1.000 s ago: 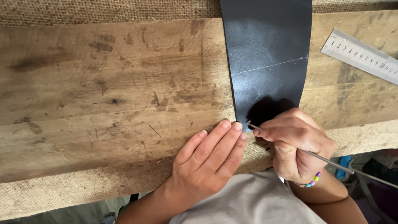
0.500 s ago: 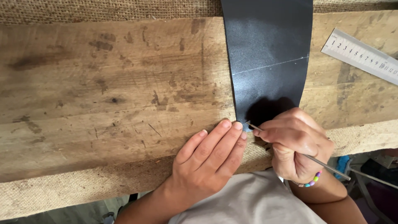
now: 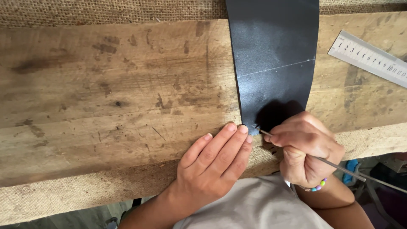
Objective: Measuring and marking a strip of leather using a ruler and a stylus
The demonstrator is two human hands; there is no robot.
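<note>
A dark blue-black strip of leather [image 3: 273, 59] lies across a worn wooden board [image 3: 114, 97], with a thin scored line running across it. My left hand [image 3: 214, 163] lies flat on the board, its fingertips pressing the strip's near left corner. My right hand [image 3: 305, 146] is closed around a thin metal scribing tool [image 3: 339, 167]. The tool's tip touches the leather's near edge, right beside my left fingertips. The long shaft sticks out to the right, past my wrist with its beaded bracelet.
A steel ruler [image 3: 366, 57] lies at an angle on the board's far right. Burlap cloth [image 3: 85, 8] runs along the far edge and also along the near edge [image 3: 63, 199] of the board. Blurred objects sit below on the right.
</note>
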